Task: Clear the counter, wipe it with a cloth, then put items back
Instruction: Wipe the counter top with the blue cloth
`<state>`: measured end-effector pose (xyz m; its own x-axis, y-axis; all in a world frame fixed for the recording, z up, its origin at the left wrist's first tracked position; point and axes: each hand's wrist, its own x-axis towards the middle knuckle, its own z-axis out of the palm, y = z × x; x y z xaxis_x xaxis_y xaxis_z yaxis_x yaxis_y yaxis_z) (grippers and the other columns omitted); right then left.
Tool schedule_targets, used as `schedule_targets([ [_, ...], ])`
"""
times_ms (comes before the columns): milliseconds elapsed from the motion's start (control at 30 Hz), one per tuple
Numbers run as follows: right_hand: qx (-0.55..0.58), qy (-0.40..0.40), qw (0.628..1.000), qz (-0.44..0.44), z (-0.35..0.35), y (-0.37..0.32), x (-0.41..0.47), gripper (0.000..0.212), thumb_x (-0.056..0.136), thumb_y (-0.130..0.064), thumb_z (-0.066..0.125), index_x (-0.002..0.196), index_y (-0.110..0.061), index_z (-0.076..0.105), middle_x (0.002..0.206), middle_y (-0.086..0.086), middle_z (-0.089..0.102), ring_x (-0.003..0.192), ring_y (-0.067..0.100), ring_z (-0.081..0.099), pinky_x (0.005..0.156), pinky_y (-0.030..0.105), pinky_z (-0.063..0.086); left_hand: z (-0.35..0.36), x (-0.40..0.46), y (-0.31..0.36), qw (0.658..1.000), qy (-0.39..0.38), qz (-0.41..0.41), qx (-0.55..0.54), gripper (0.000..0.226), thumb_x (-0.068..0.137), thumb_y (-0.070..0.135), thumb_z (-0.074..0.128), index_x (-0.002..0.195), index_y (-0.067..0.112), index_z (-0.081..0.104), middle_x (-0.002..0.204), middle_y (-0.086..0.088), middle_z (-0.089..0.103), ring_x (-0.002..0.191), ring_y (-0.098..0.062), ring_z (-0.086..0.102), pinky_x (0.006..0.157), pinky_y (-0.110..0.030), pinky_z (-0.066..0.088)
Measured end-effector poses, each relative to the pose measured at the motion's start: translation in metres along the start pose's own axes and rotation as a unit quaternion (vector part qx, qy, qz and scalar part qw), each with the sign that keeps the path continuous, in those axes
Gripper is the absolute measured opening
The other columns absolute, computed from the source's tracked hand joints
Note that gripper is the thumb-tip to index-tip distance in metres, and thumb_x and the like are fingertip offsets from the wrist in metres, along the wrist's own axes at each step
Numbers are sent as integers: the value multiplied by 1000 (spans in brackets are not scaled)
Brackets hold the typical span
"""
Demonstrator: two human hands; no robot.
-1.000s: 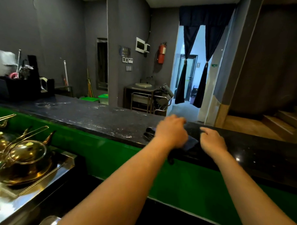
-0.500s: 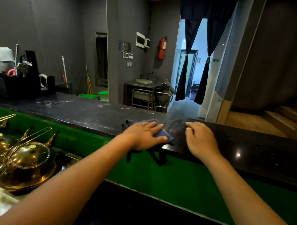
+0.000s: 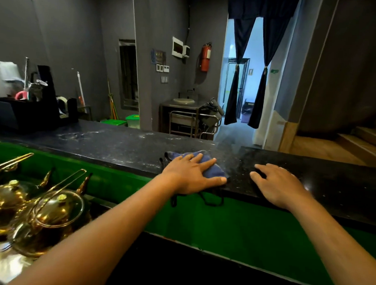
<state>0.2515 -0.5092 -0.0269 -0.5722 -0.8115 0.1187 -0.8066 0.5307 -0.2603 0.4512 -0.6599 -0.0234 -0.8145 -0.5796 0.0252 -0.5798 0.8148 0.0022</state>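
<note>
Light: dim room; daylight from doorway.
Glare: brass kettles.
Blur: left edge.
Distortion: wide-angle bowing.

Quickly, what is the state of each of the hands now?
Left hand: open, fingers straight, pressing the blue cloth on the counter.
Right hand: open, resting on the counter, holding nothing.

Blue cloth on black speckled counter with green front; brass-gold kettles.
</note>
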Motion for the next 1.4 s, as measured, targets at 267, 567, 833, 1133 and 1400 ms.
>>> schedule_targets([
  [267,12,15,1000,-10,1,2,-2,57,101,-57,34,148,-27,44,158,4,37,146,26,31,118,45,26,-5,58,-78,995,-23,-102,-10,60,101,61,20,157,42,12,168,-5,1,154,-29,6,123,-52,8],
  [567,-15,-5,1000,6,-4,-4,-1,61,96,-63,37,145,-26,45,149,9,44,137,32,41,112,48,35,-1,7,18,998,-6,67,-21,57,105,54,19,158,39,6,167,1,-3,154,-22,-1,124,-46,3],
  [833,-26,3,999,30,-7,-24,11,61,94,-69,33,138,-28,43,146,13,40,133,38,39,109,52,34,-6,89,-59,999,-37,-37,-10,58,104,54,19,158,35,13,168,1,0,154,-23,2,124,-49,6],
  [1133,-26,15,999,44,2,-17,25,56,101,-57,24,147,-30,40,154,7,37,139,35,34,114,53,28,-2,91,17,989,-40,142,5,61,106,51,20,160,28,5,167,3,-3,153,-18,-6,124,-44,-1],
  [1400,-11,36,998,43,1,-13,24,47,104,-35,25,144,-21,47,151,7,42,136,32,40,112,47,32,-18,168,1,989,-51,129,-53,47,109,33,29,154,21,32,163,-10,22,150,-27,22,119,-38,13],
])
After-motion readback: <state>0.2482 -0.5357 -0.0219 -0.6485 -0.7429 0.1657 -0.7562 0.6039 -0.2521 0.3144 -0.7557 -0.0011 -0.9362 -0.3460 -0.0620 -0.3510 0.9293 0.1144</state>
